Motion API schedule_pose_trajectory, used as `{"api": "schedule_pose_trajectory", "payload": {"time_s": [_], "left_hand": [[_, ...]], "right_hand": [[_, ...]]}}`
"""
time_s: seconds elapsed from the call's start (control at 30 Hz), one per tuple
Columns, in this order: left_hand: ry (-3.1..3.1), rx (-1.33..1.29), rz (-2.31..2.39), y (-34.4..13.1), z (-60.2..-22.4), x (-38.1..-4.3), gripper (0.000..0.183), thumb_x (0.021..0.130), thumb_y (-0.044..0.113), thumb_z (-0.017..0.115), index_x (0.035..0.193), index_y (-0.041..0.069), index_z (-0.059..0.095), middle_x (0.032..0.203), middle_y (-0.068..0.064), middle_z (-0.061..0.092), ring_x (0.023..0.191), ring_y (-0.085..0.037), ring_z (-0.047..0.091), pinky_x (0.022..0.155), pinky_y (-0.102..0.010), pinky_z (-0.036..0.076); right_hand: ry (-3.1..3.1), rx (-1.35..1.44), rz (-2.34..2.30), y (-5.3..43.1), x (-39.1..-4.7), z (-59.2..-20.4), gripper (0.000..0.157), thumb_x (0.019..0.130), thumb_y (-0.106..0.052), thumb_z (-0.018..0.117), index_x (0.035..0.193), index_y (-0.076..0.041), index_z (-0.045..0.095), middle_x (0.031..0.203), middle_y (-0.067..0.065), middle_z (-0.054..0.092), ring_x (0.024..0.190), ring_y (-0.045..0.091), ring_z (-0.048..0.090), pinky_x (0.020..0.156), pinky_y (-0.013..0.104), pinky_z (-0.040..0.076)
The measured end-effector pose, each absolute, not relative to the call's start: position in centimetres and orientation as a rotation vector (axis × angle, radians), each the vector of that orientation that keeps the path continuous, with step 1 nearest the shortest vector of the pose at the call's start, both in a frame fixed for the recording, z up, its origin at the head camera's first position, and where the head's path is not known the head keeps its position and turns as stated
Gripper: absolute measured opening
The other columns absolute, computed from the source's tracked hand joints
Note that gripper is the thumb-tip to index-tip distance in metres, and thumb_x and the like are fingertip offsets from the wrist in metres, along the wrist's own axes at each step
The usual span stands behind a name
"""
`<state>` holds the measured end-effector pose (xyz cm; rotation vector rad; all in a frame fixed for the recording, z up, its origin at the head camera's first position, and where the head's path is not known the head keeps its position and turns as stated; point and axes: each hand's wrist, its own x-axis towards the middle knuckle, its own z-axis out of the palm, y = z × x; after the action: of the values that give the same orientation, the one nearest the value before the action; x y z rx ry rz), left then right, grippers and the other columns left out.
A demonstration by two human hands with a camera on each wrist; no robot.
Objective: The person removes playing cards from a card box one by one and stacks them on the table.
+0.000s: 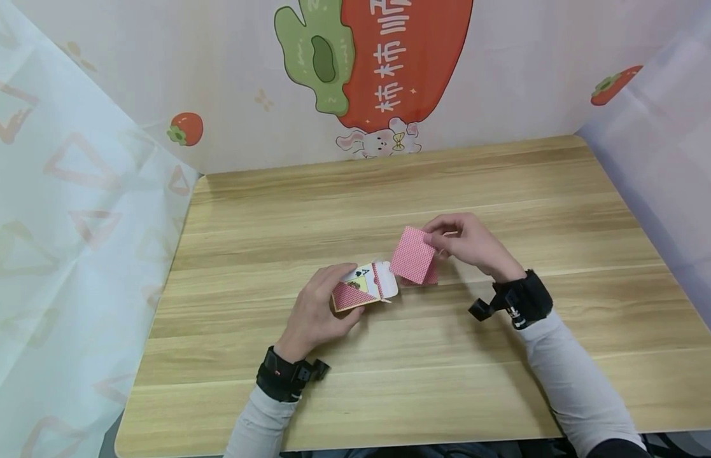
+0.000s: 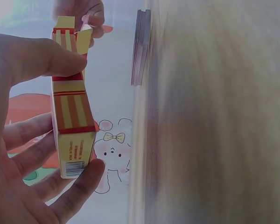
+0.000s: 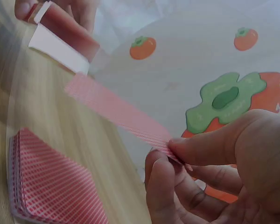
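My left hand (image 1: 317, 308) grips a red-and-cream playing card box (image 1: 355, 298) by its sides. The box's lid flap (image 1: 389, 280) is open and points right, and an ace shows on its face. In the left wrist view the box's bottom end with a barcode (image 2: 75, 169) faces the camera. My right hand (image 1: 472, 245) pinches a red-patterned playing card (image 1: 411, 256) between thumb and fingers, just right of the open flap. Below that card a stack of cards (image 3: 56, 182) lies face down on the table; in the head view the held card covers most of it.
The wooden table (image 1: 275, 216) reaches back to a white cloth backdrop (image 1: 229, 76) with cartoon prints. A patterned cloth (image 1: 63, 242) hangs on the left and a pale one (image 1: 664, 165) on the right. Both wrists wear black camera straps (image 1: 521, 299).
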<state>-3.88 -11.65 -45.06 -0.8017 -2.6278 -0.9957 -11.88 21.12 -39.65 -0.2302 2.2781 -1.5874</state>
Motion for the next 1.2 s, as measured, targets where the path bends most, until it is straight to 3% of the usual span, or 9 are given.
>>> {"api": "schedule_pose_trajectory", "payload": {"time_s": [0.23,0.4,0.57,1.2], "left_hand": [[-2.620,-0.787,-1.009,-11.7,-45.1,-3.9,0.073,0.074,0.039,0.087,0.137,0.013,0.062,0.134,-0.003,0.064,0.120,-0.022,0.056,0.094,-0.043,0.053],[-2.619,-0.786,-1.015,-11.6,-45.1,-3.9,0.074,0.075,0.042,0.087,0.137,0.013,0.061,0.133,-0.003,0.064,0.120,-0.021,0.057,0.095,-0.043,0.053],[-2.628,-0.782,-1.007,-11.6,-45.1,-3.9,0.074,0.075,0.043,0.087,0.137,0.012,0.061,0.133,-0.003,0.064,0.120,-0.021,0.057,0.095,-0.042,0.053],[-2.627,-0.795,-1.020,-11.6,-45.1,-4.0,0.074,0.074,0.042,0.088,0.136,0.011,0.063,0.134,-0.004,0.064,0.120,-0.020,0.058,0.094,-0.041,0.053]], "right_hand": [[2.279,-0.140,-1.699,21.6,-12.9,-41.3,0.034,0.091,-0.025,0.078,0.110,0.003,0.074,0.099,0.014,0.074,0.076,0.026,0.071,0.071,0.040,0.062],[2.317,-0.119,-1.619,22.1,-13.4,-42.3,0.034,0.092,-0.026,0.076,0.114,0.001,0.075,0.108,0.014,0.073,0.079,0.020,0.070,0.072,0.032,0.060],[2.315,-0.099,-1.520,22.5,-13.7,-42.8,0.029,0.098,-0.020,0.070,0.119,-0.001,0.074,0.116,0.018,0.069,0.083,0.022,0.068,0.073,0.027,0.057],[2.312,-0.066,-1.527,21.8,-13.9,-44.2,0.029,0.094,-0.016,0.074,0.115,0.004,0.073,0.105,0.020,0.074,0.080,0.022,0.073,0.073,0.033,0.062]]}}
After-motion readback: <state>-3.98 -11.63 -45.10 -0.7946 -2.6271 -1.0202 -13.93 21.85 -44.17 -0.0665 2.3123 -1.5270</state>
